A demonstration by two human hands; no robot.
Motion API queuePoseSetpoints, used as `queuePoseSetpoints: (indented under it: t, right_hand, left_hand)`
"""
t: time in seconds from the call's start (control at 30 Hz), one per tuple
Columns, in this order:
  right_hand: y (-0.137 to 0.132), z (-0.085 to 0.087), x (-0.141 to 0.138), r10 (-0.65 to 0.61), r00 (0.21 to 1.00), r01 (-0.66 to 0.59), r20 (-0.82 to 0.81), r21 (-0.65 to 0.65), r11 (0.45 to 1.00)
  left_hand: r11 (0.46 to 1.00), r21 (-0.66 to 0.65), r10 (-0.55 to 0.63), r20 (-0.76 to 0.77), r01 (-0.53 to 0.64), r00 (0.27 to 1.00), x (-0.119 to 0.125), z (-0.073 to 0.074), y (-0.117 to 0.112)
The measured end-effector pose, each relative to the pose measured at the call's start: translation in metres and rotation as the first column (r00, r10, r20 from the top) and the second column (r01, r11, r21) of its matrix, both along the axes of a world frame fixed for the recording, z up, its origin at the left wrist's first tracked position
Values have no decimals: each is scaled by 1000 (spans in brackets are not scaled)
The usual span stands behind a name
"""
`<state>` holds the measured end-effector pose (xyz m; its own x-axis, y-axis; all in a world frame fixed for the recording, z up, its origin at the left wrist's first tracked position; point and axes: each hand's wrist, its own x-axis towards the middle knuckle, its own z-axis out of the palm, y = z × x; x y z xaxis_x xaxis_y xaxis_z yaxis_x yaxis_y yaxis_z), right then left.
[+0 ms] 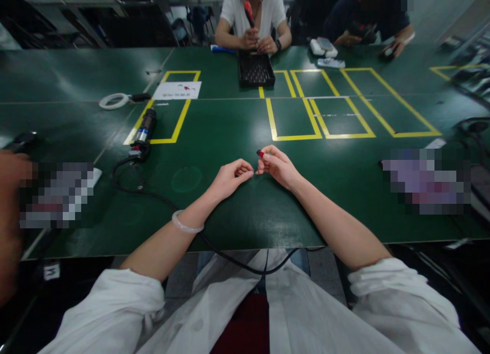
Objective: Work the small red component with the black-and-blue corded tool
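Observation:
Over the green table (214,226), my right hand (281,166) pinches a small red and black part (261,153) between thumb and fingers. Its exact kind is too small to tell. My left hand (231,178) is close beside it, fingertips curled together against the thumb. Whatever those left fingers hold, if anything, does not show. The two hands nearly meet at the fingertips, just above the tabletop near its front. A pale bangle (187,225) circles my left wrist.
A black and silver cylindrical tool (143,132) lies at left, its black cable (164,195) running to the front edge. Beyond are a printed sheet (178,90), a white coil (114,101), yellow tape outlines (296,138) and a black tray (256,83). Co-workers sit opposite; an arm (11,206) is at left.

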<state>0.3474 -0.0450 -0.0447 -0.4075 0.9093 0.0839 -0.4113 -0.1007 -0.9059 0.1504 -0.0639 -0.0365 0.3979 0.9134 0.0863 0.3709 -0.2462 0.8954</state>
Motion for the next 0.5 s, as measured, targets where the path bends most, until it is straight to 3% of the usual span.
queuePoseSetpoints:
  t: [0.5]
  right_hand:
    - [-3,-1,-2,17,996,-23,85,68,997]
  left_hand:
    - [997,51,-55,-62,58,997,-1,-5,-2]
